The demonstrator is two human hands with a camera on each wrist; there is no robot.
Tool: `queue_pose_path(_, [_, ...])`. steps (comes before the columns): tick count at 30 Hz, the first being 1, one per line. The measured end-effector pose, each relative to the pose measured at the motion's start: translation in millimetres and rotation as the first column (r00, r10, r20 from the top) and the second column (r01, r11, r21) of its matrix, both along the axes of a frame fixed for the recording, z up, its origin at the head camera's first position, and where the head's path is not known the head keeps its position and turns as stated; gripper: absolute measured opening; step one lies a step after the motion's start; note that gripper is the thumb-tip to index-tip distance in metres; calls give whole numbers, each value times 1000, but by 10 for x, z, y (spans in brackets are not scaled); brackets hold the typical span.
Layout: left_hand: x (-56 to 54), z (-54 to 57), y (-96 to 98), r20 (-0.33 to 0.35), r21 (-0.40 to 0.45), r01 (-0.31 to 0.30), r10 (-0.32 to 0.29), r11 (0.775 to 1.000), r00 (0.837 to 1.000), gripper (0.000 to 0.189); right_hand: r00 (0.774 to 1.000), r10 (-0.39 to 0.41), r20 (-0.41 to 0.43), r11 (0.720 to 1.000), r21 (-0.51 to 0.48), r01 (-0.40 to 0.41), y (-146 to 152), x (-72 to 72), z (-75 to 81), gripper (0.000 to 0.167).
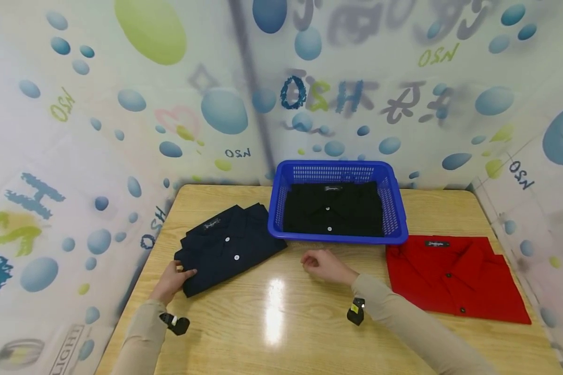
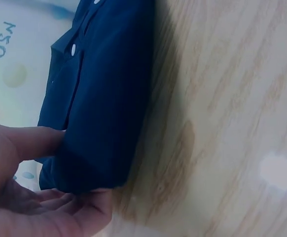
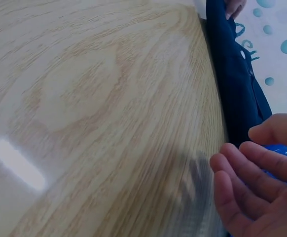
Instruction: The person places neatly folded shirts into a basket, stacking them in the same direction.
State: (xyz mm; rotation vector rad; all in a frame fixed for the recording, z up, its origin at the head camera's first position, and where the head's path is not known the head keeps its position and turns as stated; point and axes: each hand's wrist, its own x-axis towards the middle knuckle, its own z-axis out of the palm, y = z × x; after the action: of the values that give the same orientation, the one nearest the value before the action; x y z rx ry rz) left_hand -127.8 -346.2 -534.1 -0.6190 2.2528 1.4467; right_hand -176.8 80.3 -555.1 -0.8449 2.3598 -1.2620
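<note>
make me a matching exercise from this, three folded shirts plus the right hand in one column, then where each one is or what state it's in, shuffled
Column one
1. navy shirt
2. black shirt
3. red shirt
4. right hand

Column two
A. holding nothing, in front of the basket
B. on the right side of the table
C. pinched at one end by the left hand
D. inside the blue basket

Right pairs: 1-C, 2-D, 3-B, 4-A
</note>
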Motion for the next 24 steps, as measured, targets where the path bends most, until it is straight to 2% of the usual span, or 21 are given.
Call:
queue_pose_path(5, [33, -12, -43, -14, -8, 42, -43, 999, 999, 76, 996, -12, 83, 1000, 7, 12, -108, -39, -25, 29])
queue_pose_path(13, [79, 6, -70, 6, -71, 143, -142, 987, 990, 74, 991, -31, 127, 1000, 7, 31, -331, -99, -35, 48])
queue_pose_path(18, [72, 2, -81, 29, -95, 171, -169, 981, 985, 74, 975, -62, 214, 998, -11, 66, -466, -173, -17, 53])
queue_pose_path(24, [81, -9, -85, 24, -98, 179, -178, 979, 984, 74, 960, -68, 273, 997, -11, 74, -639, -268, -12, 55])
